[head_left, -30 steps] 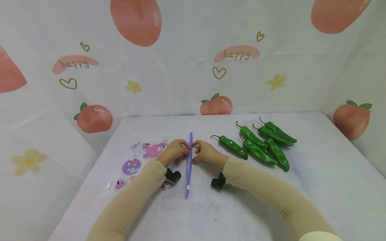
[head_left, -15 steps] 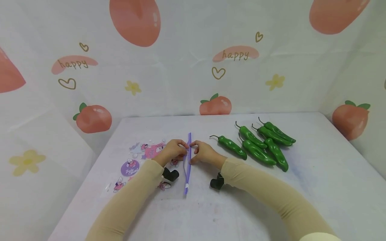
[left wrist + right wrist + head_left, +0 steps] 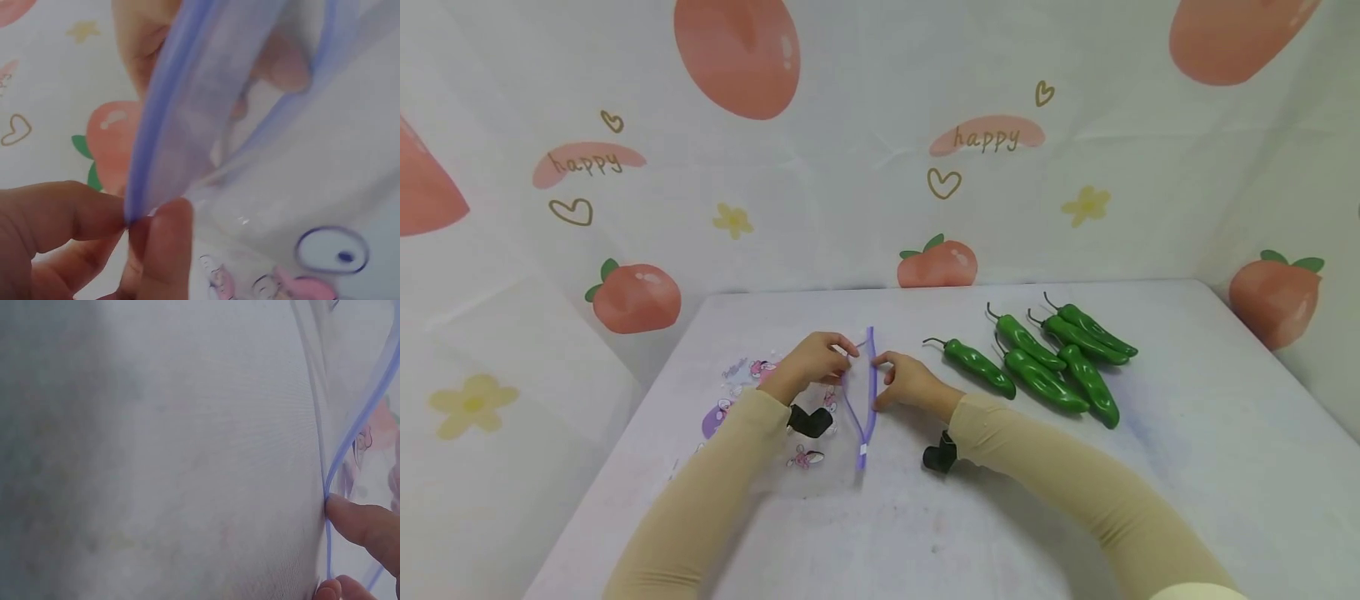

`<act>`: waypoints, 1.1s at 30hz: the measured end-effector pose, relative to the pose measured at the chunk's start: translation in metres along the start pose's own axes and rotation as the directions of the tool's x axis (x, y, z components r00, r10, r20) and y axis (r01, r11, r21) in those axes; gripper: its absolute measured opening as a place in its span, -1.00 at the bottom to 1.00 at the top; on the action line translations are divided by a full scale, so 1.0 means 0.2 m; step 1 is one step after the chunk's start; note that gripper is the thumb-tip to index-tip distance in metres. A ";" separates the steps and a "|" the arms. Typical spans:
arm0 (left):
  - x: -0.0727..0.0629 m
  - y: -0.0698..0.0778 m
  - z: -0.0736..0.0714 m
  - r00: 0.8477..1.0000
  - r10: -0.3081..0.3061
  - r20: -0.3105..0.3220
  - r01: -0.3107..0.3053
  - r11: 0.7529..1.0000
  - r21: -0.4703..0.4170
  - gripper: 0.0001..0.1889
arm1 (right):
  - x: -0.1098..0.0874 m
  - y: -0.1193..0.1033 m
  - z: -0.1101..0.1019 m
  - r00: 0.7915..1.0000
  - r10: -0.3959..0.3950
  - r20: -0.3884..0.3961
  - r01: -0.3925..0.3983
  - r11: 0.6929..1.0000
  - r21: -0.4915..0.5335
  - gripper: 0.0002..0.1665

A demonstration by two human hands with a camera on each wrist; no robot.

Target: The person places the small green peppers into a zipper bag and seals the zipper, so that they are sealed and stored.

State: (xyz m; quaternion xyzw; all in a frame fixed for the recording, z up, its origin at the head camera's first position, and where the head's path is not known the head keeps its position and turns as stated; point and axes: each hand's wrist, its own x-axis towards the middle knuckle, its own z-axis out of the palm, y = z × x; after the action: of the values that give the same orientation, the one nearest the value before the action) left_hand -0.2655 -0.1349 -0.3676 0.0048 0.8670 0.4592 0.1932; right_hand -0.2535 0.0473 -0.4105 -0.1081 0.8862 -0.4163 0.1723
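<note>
A clear zip bag (image 3: 775,475) with pink and purple cartoon prints lies on the left half of the table, its purple zip edge (image 3: 872,383) facing right. My left hand (image 3: 811,362) pinches one side of the mouth between thumb and fingers; the left wrist view shows the purple strip (image 3: 153,137) running up from that pinch. On the opposite side, my right hand (image 3: 913,383) holds the other strip, its thumb (image 3: 362,525) against the purple edge in the right wrist view. Between both strips the mouth gapes, joined at a white slider (image 3: 862,449) near the front end.
Several glossy green peppers (image 3: 1045,381) with thin stems lie right of the bag, beyond my right hand; the closest is a single pepper (image 3: 977,367). A white cloth (image 3: 850,167) with peach prints hangs behind the table (image 3: 940,533).
My left hand has moved left and slightly away, drawing its side of the bag mouth from the other. The gap between the purple strips has widened. My right hand stays nearly in place.
</note>
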 end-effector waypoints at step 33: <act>-0.10 0.06 -0.11 0.990 0.132 -0.051 -0.130 0.991 0.040 -0.61 | 0.01 0.01 0.00 1.000 0.008 0.020 -0.008 1.000 -0.019 -0.15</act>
State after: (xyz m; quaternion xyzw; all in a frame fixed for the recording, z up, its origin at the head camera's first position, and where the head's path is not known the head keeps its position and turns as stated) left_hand -0.2574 -0.1486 -0.3398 0.0533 0.8779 0.4550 0.1393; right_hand -0.2550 0.0477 -0.4120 -0.1104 0.8886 -0.4063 0.1819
